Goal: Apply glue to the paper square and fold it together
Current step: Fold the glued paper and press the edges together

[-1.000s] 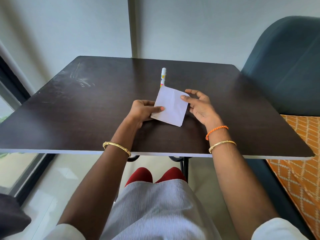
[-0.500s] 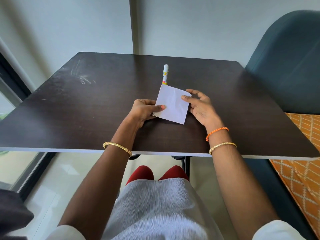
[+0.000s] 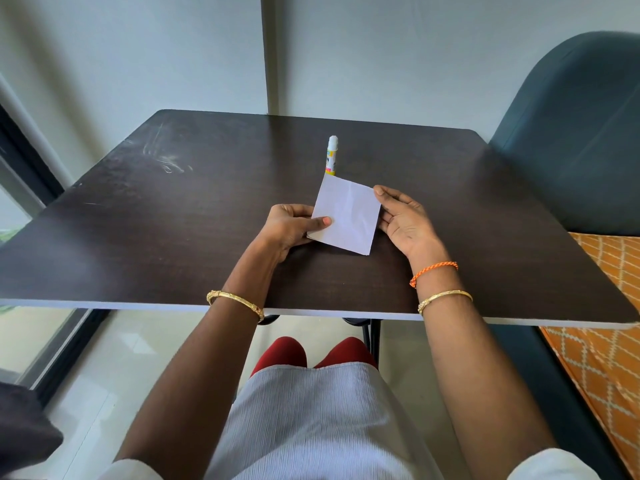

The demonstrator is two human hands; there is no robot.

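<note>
A white paper square is held a little above the dark table, tilted, with faint creases across it. My left hand pinches its lower left edge, thumb on top. My right hand touches its right edge with the fingertips, palm turned inward and fingers spread. A glue stick with a white cap and a yellow label lies on the table just beyond the paper's far corner, pointing away from me.
A dark teal chair back stands close to the table's right side, with an orange patterned cushion below it. Walls close off the back. A window frame runs along the left. Scuff marks show at the far left of the table.
The paper has turned a little flatter toward me. My right hand has opened and rotated palm-inward against the right edge. The left hand keeps its pinch.
</note>
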